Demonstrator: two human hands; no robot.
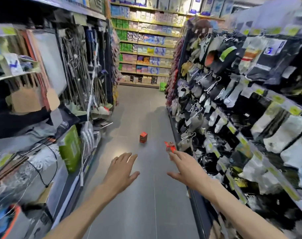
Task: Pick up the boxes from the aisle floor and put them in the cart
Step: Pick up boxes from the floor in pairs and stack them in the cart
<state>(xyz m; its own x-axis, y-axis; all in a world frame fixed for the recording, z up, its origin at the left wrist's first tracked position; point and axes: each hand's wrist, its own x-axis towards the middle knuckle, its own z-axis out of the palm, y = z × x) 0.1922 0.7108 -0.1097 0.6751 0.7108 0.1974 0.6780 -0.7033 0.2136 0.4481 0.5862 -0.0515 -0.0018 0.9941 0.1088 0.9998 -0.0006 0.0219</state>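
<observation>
Two small red boxes lie on the grey aisle floor ahead of me. One red box stands in the middle of the aisle, well beyond my fingers. The other red box lies by the foot of the right shelf, just past the fingertips of my right hand; whether they touch it is unclear. That hand is stretched forward with fingers apart and holds nothing. My left hand is also stretched out, palm down, fingers spread and empty. No cart is in view.
Shelving lines both sides of the narrow aisle: brooms and mops on the left, hanging socks and packets on the right. A far shelf wall closes the aisle. A green item sits on the floor far ahead.
</observation>
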